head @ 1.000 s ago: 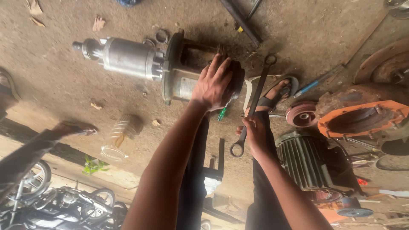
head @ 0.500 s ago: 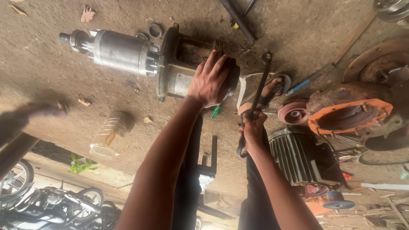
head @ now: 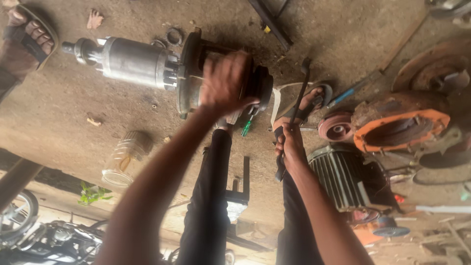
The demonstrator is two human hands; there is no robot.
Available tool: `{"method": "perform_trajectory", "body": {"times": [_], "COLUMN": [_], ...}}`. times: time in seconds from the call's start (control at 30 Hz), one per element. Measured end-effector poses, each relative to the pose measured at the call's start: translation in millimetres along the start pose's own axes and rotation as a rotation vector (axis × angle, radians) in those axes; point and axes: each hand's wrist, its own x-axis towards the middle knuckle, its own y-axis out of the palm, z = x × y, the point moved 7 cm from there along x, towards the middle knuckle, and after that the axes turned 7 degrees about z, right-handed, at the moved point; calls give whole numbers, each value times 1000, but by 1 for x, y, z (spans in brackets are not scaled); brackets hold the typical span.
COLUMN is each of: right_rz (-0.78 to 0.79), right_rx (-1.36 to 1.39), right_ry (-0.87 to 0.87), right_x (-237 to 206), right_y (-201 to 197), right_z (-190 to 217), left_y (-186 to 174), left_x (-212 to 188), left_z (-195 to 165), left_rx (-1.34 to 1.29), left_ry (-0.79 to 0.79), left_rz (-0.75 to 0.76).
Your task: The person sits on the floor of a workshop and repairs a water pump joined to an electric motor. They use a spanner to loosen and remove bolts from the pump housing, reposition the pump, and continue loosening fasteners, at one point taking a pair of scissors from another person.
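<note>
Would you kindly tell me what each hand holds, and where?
The right hand grips a long dark metal spanner low on its shaft; the left hand rests on the grey motor assembly's dark end.

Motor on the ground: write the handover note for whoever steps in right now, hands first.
Left hand: laid over the dark end housing of the motor assembly, fingers spread on it, gripping nothing else.
Right hand: closed around the shaft of a long spanner, held roughly upright and clear of the motor.
The motor lies on its side on the dirt floor, shaft end pointing left. A green-handled screwdriver lies just below the housing; a ribbed motor body sits by the right leg.
Done: cannot tell from this view.
Left: the spanner is not yet on any fastener.
</note>
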Motion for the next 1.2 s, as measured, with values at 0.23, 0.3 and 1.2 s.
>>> {"method": "perform_trajectory", "body": {"times": [0.23,0.3,1.2], "right_rz": [15,27,-15], "right_rx": [3,50,-162], "right_ry": [-40,-17,-36], "right_x": [11,16,-31], "right_y": [-2,3,99], "right_z": [-3,-4,25], "left_y": [9,11,66], "left_x": [-9,-17,-43], "left_z": [30,30,25], "left_rx": [248,215,87], "left_ry": [-30,-48,0], "left_rz": [288,255,149]}}
